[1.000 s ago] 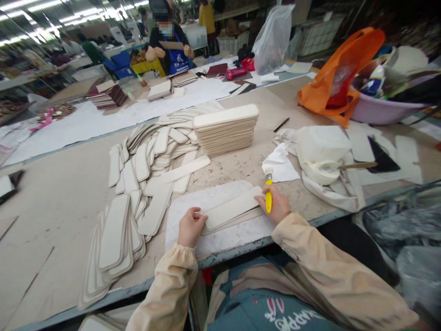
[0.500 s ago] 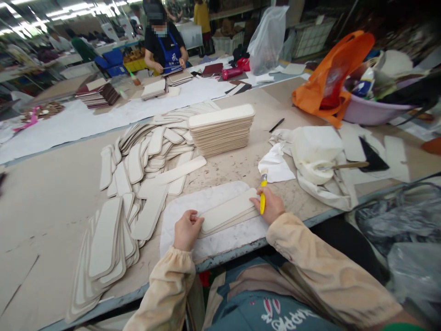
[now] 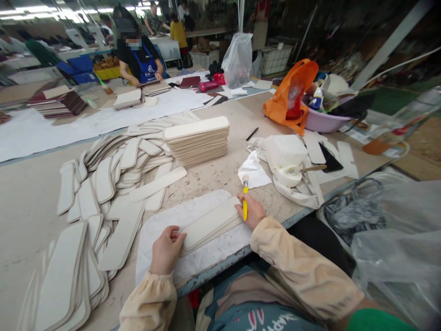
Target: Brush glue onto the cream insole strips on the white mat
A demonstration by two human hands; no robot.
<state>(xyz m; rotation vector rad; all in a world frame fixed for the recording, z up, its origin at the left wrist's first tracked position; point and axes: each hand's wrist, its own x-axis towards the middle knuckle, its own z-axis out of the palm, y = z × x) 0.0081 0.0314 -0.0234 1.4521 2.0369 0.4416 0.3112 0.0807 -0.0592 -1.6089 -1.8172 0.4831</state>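
Note:
A cream, round-ended flat panel (image 3: pixel 210 224) lies slantwise on a white sheet (image 3: pixel 151 248), with at least one similar panel showing under its lower edge. My left hand (image 3: pixel 167 249) pinches its left end between thumb and fingers. At the other end, my right hand (image 3: pixel 254 212) grips a yellow-handled brush (image 3: pixel 245 204), bristles pointing up and away, while its fingertips touch the panel's corner. Loose cream panels (image 3: pixel 120 230) spread in overlapping heaps to the left. Beyond the sheet stands a neat stack of panels (image 3: pixel 200 145).
Crumpled white paper (image 3: pixel 255 170) lies past the brush. A white plastic container (image 3: pixel 285 149) with a wooden stick (image 3: pixel 313 168) stands to its right. Farther back are an orange bag (image 3: pixel 291 99) and a lilac basin (image 3: pixel 325 122). Across the table, a co-worker (image 3: pixel 146 62) handles flat pieces.
My view has turned to the right, so the table's contents appear farther left. Both hands keep their places at the panel's ends, and the brush stays in my right hand.

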